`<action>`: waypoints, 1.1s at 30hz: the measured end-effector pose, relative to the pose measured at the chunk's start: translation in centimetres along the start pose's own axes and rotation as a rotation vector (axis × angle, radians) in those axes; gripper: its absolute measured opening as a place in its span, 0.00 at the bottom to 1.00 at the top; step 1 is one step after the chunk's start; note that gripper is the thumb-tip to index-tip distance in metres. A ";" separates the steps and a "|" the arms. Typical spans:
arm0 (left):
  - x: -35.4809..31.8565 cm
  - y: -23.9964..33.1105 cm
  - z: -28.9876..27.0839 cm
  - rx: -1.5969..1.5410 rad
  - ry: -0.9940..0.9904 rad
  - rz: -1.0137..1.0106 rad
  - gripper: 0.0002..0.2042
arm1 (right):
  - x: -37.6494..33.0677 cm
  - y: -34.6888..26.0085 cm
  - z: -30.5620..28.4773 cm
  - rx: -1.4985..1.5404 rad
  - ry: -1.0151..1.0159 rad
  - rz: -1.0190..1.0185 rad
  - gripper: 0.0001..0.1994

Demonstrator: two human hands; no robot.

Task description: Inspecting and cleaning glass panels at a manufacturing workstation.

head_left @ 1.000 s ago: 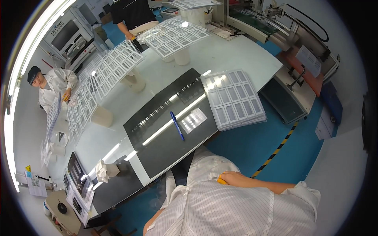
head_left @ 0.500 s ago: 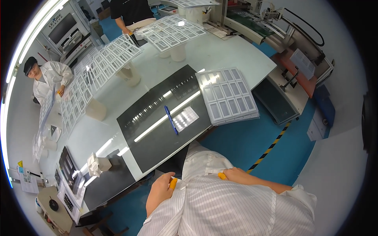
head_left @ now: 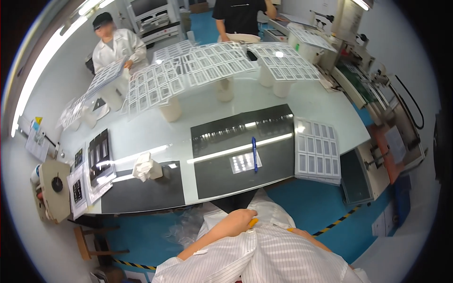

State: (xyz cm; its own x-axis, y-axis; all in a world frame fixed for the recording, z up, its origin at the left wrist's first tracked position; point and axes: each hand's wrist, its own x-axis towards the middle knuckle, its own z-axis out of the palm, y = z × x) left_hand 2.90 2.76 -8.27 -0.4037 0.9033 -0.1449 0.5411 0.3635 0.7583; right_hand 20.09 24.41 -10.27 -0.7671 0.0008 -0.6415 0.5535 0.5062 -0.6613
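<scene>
At your chest, below the table edge, your left hand [head_left: 238, 221] was curled with its fingers closed over a small yellow object [head_left: 253, 222], while your right hand [head_left: 293, 231] lay mostly hidden behind your striped sleeve, so I cannot tell how its fingers were set. You would have done well to keep that grip snug and the object close to your body until it cleared the glossy white table [head_left: 155, 137]. Beyond it, the blue pen [head_left: 254, 154] lay on the dark mat [head_left: 245, 155], just beside the stack of grid sheets [head_left: 317, 151].
</scene>
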 end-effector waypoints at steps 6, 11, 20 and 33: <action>4.5 1.9 1.6 -0.447 -0.085 0.198 0.11 | -0.8 -0.3 -0.5 -0.161 0.078 0.075 0.18; 9.0 1.1 7.3 -0.416 -0.692 0.285 0.15 | -1.5 2.9 0.4 0.002 0.130 0.103 0.15; 8.4 4.3 5.2 -0.257 -0.629 0.383 0.16 | -4.7 -3.1 -3.2 0.421 0.113 0.219 0.10; 10.2 2.8 7.3 -0.106 0.141 0.567 0.04 | 5.8 8.7 -1.8 0.157 -0.067 0.194 0.12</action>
State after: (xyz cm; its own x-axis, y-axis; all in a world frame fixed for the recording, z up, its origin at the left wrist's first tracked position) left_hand 5.69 14.66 -12.21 -0.1712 0.9083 0.3816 0.6273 -0.1982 0.7531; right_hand 19.87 30.39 -19.00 -0.6211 0.0253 -0.7833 0.7360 0.3624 -0.5719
